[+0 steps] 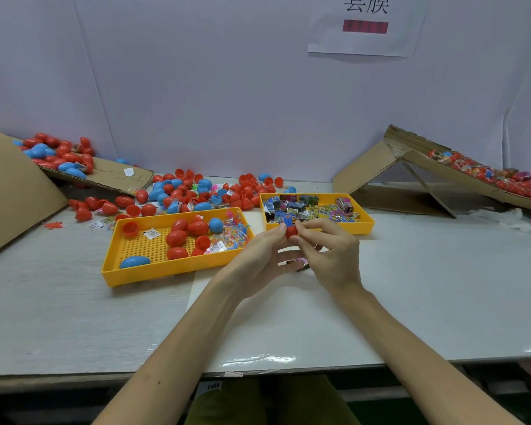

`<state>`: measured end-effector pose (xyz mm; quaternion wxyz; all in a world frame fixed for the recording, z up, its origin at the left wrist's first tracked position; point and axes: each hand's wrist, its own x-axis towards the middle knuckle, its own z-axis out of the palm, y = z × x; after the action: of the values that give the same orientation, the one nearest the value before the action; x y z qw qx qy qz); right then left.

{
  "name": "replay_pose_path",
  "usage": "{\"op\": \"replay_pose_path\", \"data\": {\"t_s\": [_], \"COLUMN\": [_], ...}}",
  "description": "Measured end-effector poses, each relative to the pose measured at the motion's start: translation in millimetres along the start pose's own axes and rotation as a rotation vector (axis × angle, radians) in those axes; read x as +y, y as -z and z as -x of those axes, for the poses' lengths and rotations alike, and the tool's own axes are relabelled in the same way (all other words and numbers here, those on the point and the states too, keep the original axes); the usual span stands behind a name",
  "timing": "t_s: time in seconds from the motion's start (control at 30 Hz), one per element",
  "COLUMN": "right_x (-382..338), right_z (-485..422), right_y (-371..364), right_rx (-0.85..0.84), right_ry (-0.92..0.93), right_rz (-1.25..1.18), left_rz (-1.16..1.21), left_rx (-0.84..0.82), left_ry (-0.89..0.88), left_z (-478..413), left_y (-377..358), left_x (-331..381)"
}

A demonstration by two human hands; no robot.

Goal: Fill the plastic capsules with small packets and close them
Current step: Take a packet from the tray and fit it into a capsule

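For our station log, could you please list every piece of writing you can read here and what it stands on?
"套膜": on the paper sign on the wall, its top cut off by the frame.
"VERVE": upside down on a white tag below the table edge.
Print on the packets in the right tray: too small to read.
White label in the left tray: too small to read.

Bright even light, glare on the table (pixel 258 358), edges bowed.

Pale table (pixel 411 286). Carries a yellow left tray (pixel 154 272) beside a yellow right tray (pixel 367 218), loose capsules (pixel 178 191) farther back (red, blue), cardboard sheets (pixel 13 191) at both ends.
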<state>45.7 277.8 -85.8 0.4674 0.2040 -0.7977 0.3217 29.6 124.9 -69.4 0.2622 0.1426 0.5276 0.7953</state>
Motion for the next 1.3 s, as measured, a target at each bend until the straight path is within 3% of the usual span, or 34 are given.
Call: {"op": "replay_pose_path", "data": {"t_s": [1.3], "right_x": [-2.6], "right_z": [0.0], "right_y": [-0.6], "right_rx": [-0.002], "right_ry": [-0.008], "right_rz": [-0.038], "left_rz": [-0.047], "left_rx": [-0.028], "left_ry": [0.021], "left_z": [-1.2], "left_y": [3.8], "left_x": [-1.9]}}
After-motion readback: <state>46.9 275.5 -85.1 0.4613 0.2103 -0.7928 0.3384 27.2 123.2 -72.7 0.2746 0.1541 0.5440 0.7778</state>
